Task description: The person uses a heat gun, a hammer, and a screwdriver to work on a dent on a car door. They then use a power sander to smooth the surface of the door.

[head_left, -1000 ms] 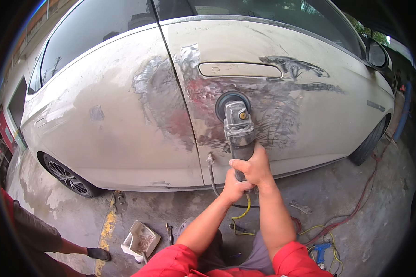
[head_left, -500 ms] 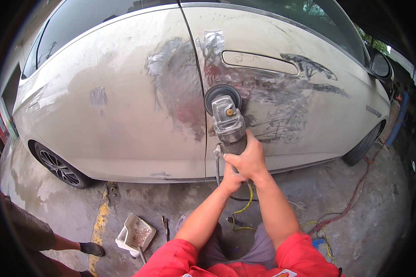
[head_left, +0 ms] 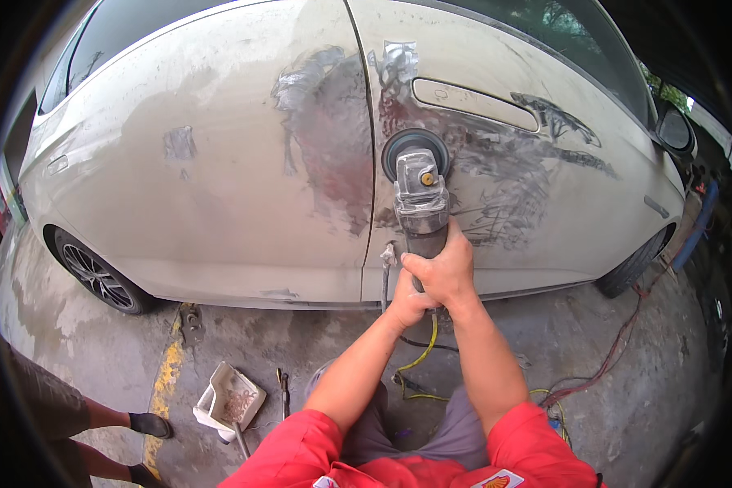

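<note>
My right hand (head_left: 449, 264) is wrapped round the body of a dusty grey angle grinder (head_left: 422, 203). Just below it, my left hand (head_left: 412, 301) closes on the rear end of the same tool, its fingers partly hidden by the right. The grinder's round dark pad (head_left: 392, 154) lies against the white front door (head_left: 480, 49) of a car, just right of the seam between the doors and below the door handle (head_left: 473, 102). Grey, scuffed and reddish sanded patches (head_left: 325, 134) spread over both doors around that seam.
A white plastic container (head_left: 252, 398) with a stick-like handle stands on the concrete floor. Yellow cable (head_left: 431, 337) hangs below my hands, and a reddish hose (head_left: 618, 350) runs at the right. Another person's legs (head_left: 106, 415) are at the lower left. The rear wheel (head_left: 98, 276) is left.
The grinder has slid a little right, and its pad now sits clear of the door seam. Both hands keep their hold. The whole view has shifted slightly.
</note>
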Action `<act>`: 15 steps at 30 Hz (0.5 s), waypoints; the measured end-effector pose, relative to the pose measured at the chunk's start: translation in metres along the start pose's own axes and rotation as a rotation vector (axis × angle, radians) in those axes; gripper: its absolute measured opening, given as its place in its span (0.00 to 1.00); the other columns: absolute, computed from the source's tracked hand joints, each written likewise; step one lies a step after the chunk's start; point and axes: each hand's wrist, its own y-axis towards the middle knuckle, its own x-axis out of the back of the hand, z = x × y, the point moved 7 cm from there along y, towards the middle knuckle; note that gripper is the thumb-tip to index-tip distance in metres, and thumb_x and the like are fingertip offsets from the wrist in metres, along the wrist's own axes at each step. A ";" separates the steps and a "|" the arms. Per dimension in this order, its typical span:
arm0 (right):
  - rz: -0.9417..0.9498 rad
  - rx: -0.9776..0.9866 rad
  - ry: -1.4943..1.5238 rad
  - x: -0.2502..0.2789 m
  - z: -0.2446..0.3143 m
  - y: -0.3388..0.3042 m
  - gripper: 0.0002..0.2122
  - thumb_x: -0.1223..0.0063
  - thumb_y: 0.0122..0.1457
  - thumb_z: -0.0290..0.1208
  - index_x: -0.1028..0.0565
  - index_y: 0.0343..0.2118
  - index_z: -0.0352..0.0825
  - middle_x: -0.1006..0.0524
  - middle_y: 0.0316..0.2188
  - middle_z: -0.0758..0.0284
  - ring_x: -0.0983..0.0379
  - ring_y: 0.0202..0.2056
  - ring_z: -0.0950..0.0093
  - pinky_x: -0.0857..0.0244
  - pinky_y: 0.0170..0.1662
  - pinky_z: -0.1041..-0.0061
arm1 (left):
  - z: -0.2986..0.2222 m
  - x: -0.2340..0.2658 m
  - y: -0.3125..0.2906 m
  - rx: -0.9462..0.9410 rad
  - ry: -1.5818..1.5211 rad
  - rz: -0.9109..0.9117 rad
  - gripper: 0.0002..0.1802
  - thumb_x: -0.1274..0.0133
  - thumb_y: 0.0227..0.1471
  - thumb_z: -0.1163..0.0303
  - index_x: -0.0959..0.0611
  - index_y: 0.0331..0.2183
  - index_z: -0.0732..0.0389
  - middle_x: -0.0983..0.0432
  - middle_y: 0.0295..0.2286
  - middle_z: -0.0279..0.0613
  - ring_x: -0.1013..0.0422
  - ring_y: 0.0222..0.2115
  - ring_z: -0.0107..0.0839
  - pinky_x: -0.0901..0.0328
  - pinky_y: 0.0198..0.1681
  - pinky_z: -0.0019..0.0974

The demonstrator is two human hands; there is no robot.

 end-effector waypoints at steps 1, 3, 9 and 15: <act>0.014 -0.004 -0.036 -0.002 -0.001 -0.003 0.26 0.34 0.39 0.32 0.26 0.45 0.28 0.18 0.36 0.55 0.20 0.38 0.60 0.28 0.45 0.64 | 0.016 0.004 -0.002 -0.007 0.016 -0.013 0.38 0.35 0.29 0.69 0.23 0.49 0.65 0.23 0.44 0.40 0.26 0.45 0.30 0.30 0.48 0.36; 0.063 -0.041 -0.080 -0.005 -0.021 -0.018 0.26 0.34 0.39 0.32 0.26 0.45 0.28 0.18 0.36 0.54 0.20 0.39 0.59 0.28 0.46 0.64 | 0.051 0.010 -0.016 -0.015 0.045 -0.039 0.43 0.35 0.29 0.70 0.26 0.54 0.65 0.25 0.48 0.41 0.28 0.48 0.32 0.31 0.50 0.37; 0.016 0.011 -0.069 0.006 -0.023 -0.025 0.26 0.34 0.39 0.33 0.27 0.43 0.26 0.19 0.34 0.49 0.20 0.38 0.50 0.27 0.44 0.59 | 0.052 -0.004 -0.026 0.138 0.013 0.033 0.51 0.36 0.28 0.72 0.33 0.59 0.64 0.28 0.51 0.41 0.30 0.51 0.35 0.33 0.55 0.39; 0.092 -0.006 -0.130 -0.002 -0.009 -0.010 0.26 0.34 0.38 0.32 0.26 0.43 0.26 0.18 0.35 0.53 0.20 0.37 0.61 0.28 0.45 0.65 | 0.051 0.004 -0.011 0.028 0.000 -0.023 0.47 0.36 0.27 0.73 0.29 0.55 0.65 0.27 0.49 0.41 0.29 0.49 0.34 0.31 0.52 0.39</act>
